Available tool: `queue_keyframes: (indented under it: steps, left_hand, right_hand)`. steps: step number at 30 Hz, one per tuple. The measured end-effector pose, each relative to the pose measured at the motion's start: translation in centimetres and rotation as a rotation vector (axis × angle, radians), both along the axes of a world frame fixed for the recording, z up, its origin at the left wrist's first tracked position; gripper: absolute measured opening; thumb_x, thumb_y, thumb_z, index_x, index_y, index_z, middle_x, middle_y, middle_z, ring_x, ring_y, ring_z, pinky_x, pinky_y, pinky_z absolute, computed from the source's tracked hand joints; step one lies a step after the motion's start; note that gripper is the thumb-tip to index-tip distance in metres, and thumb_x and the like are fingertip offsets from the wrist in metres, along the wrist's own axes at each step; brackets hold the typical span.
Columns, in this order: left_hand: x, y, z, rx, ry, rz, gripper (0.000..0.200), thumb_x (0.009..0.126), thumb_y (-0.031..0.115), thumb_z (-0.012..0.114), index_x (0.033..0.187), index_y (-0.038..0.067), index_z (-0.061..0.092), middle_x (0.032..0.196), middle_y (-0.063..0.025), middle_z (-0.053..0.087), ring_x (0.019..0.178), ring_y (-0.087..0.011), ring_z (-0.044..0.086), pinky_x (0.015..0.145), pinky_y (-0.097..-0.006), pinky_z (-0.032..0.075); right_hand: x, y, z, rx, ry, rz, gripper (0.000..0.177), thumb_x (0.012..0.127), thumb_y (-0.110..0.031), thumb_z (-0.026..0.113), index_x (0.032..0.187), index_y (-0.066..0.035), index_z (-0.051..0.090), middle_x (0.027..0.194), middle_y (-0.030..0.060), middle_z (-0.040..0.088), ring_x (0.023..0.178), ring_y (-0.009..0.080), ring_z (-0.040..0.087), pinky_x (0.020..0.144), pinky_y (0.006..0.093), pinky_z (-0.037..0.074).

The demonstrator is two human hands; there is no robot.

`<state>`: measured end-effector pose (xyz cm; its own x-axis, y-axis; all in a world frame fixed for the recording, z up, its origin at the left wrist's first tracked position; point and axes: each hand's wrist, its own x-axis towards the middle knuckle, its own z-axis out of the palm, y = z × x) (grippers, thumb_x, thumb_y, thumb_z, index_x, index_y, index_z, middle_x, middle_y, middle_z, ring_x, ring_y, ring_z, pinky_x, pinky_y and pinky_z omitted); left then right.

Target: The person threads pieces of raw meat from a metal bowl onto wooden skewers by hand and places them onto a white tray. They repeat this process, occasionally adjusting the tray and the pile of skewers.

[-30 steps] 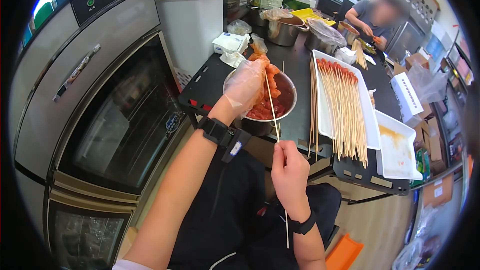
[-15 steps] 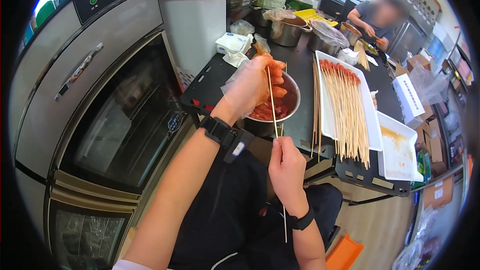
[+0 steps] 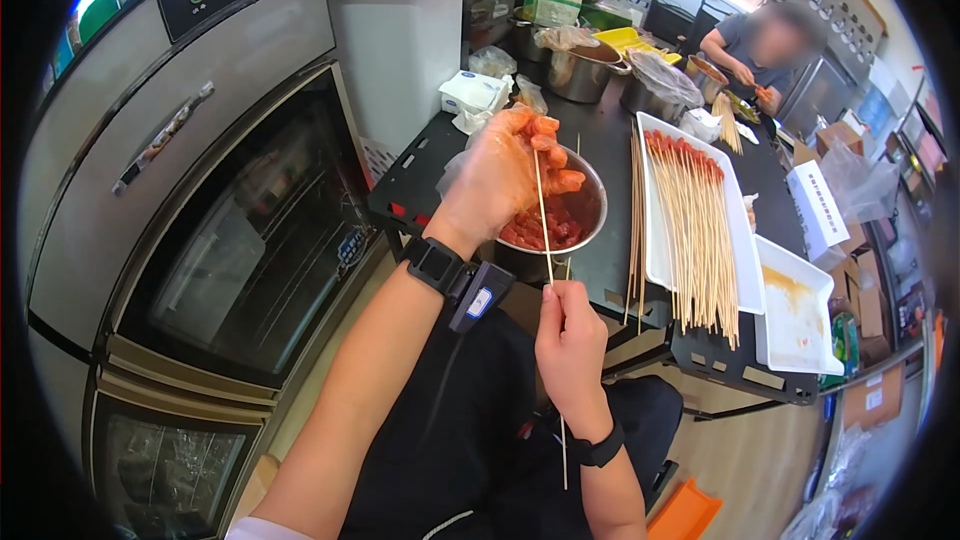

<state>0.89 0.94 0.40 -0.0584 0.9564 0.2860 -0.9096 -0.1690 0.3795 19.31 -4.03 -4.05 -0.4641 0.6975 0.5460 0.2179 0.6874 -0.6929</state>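
My left hand (image 3: pixel 510 168), in a clear plastic glove smeared with orange-red sauce, is above a steel bowl (image 3: pixel 603 212) of red marinated meat (image 3: pixel 545 227). Its fingers curl at the upper end of a thin wooden skewer (image 3: pixel 545 240); what they pinch there cannot be told apart from the sauce. Bare and closed, my right hand (image 3: pixel 572 340) grips that skewer lower down, and its tail hangs past my wrist. To the right, a white tray (image 3: pixel 749 285) bears rows of skewers (image 3: pixel 698 250) tipped with red meat. Several bare skewers (image 3: pixel 636 225) lie along its left side.
Another white tray (image 3: pixel 812 335), stained with sauce, sits at the black table's (image 3: pixel 612 285) right end. A tissue pack (image 3: pixel 474 92) and steel pots (image 3: pixel 580 75) stand farther back. Across the table a person (image 3: pixel 755 55) handles skewers. A large oven-like cabinet (image 3: pixel 235 210) stands left.
The skewer stays between both hands, with the left hand's fingers shifted slightly at its upper end. The whole view has moved a little.
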Motion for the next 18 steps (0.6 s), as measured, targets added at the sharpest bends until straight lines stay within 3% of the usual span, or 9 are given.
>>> queue_keyframes:
  steps: [2, 3, 5, 9, 11, 18]
  left_hand:
    - [0.5, 0.3, 0.2, -0.15, 0.166, 0.277, 0.018, 0.09, 0.021, 0.039, 0.084, 0.006, 0.047, 0.068, -0.0019, 0.045, 0.068, -0.0178, 0.051, 0.073, -0.0475, 0.049]
    - [0.7, 0.4, 0.3, -0.151, 0.166, 0.275, 0.018, 0.09, 0.021, 0.039, 0.084, 0.006, 0.047, 0.068, -0.0019, 0.045, 0.068, -0.0178, 0.051, 0.073, -0.0475, 0.049]
    - [1.1, 0.4, 0.5, -0.291, 0.312, 0.5, 0.018, 0.089, 0.02, 0.04, 0.081, 0.006, 0.047, 0.066, -0.0021, 0.044, 0.064, -0.0172, 0.05, 0.065, -0.0414, 0.051]
    - [1.5, 0.5, 0.5, -0.362, 0.412, 0.588, 0.019, 0.089, 0.02, 0.04, 0.08, 0.005, 0.047, 0.065, -0.0027, 0.043, 0.061, -0.0166, 0.049, 0.062, -0.0375, 0.051]
    - [1.7, 0.4, 0.6, -0.378, 0.399, 0.611, 0.024, 0.088, 0.023, 0.041, 0.077, 0.004, 0.05, 0.063, -0.0032, 0.047, 0.054, -0.016, 0.051, 0.056, -0.029, 0.051]
    - [1.7, 0.5, 0.5, -0.375, 0.387, 0.544, 0.024, 0.088, 0.023, 0.042, 0.078, 0.003, 0.051, 0.065, -0.0046, 0.049, 0.053, -0.018, 0.053, 0.058, -0.0296, 0.051]
  right_hand:
    - [0.0, 0.1, 0.0, 0.002, 0.008, 0.011, 0.003, 0.085, -0.002, 0.051, 0.082, -0.001, 0.05, 0.063, 0.0165, 0.051, 0.056, 0.0335, 0.053, 0.05, 0.0401, 0.04]
    - [0.0, 0.1, 0.0, 0.001, 0.008, 0.01, 0.003, 0.085, -0.002, 0.051, 0.082, -0.001, 0.05, 0.063, 0.0165, 0.051, 0.056, 0.0335, 0.053, 0.05, 0.0401, 0.04]
    - [0.0, 0.1, -0.1, 0.007, 0.008, 0.022, 0.003, 0.085, -0.002, 0.051, 0.083, -0.001, 0.05, 0.062, 0.0166, 0.051, 0.056, 0.0334, 0.053, 0.05, 0.0399, 0.04]
    - [-0.1, 0.2, 0.0, 0.034, 0.024, 0.028, 0.003, 0.085, -0.002, 0.051, 0.083, 0.0, 0.05, 0.062, 0.0166, 0.051, 0.056, 0.0333, 0.053, 0.05, 0.0397, 0.04]
    - [-0.2, 0.3, -0.1, 0.034, 0.018, 0.03, 0.003, 0.085, -0.002, 0.051, 0.083, 0.0, 0.05, 0.062, 0.0164, 0.051, 0.056, 0.0331, 0.053, 0.05, 0.0394, 0.04]
    - [-0.5, 0.7, -0.2, 0.006, 0.036, 0.026, 0.003, 0.085, -0.002, 0.052, 0.083, 0.0, 0.05, 0.062, 0.0165, 0.051, 0.055, 0.0331, 0.053, 0.049, 0.039, 0.041]
